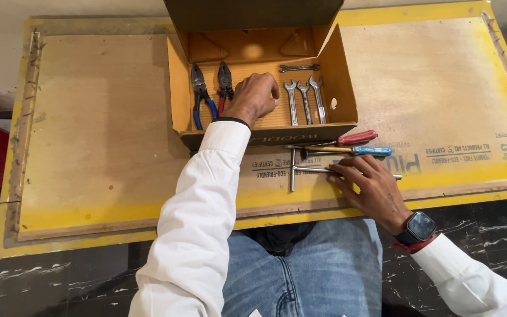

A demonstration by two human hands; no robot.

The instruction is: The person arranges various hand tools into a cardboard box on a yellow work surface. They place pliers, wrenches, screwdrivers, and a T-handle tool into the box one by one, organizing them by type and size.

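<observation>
The left hand (255,97) rests curled, knuckles up, inside the open cardboard box (338,88) at the board's (101,147) far edge, between pliers (200,94) and sorted spanners (304,100), its grip hidden, while the right hand (371,188) presses flat fingers on the T-shaped wrench (306,169) near the front edge, below two screwdrivers (353,145).

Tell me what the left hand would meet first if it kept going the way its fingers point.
Likely the three upright spanners: the left hand lies in the cardboard box, fingers curled toward them. Depth is unclear.
</observation>
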